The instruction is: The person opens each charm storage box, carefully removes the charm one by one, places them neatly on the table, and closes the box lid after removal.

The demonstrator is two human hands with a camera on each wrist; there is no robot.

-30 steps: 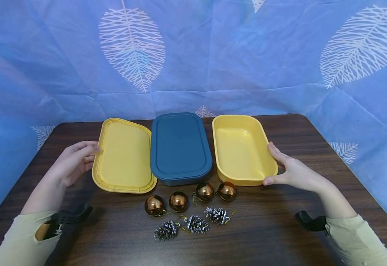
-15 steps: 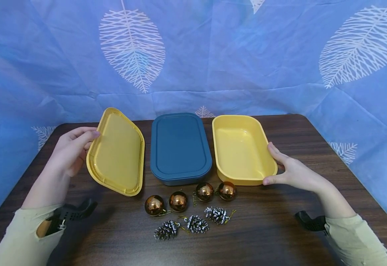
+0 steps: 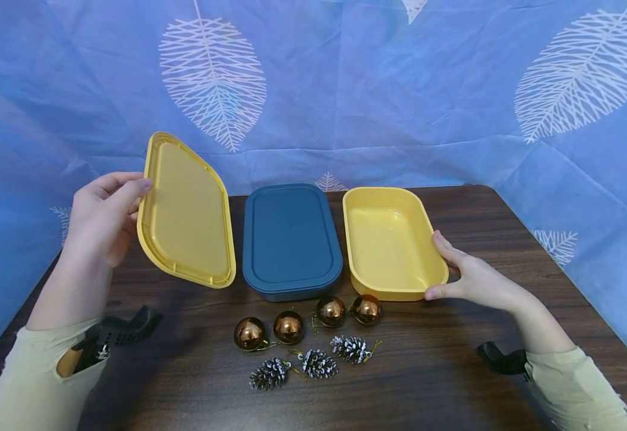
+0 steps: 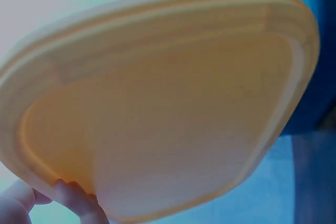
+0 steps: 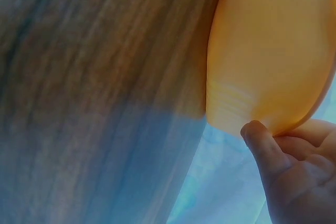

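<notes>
My left hand (image 3: 103,215) pinches the left edge of a yellow lid (image 3: 189,215), which is tilted and lifted off the table with its rimmed underside showing. In the left wrist view the lid (image 4: 173,114) spans most of the picture, the fingertips at its lower left edge. On the table at the right stands an open yellow container (image 3: 391,239) with nothing in it. My right hand (image 3: 472,278) grips its near right corner, thumb on the front wall and fingers along the right side. The right wrist view shows the thumb against the container's wall (image 5: 268,45).
Between lid and container sits a dark blue container with its lid on (image 3: 292,236). In front lie several shiny brown ball ornaments (image 3: 288,327) and three frosted pine cones (image 3: 319,363). A blue leaf-patterned cloth (image 3: 303,78) hangs behind the dark wooden table (image 3: 399,383).
My left hand has raised the yellow lid off the table, up and slightly left, away from the blue container, tilting it. The right hand and yellow container have stayed in place.
</notes>
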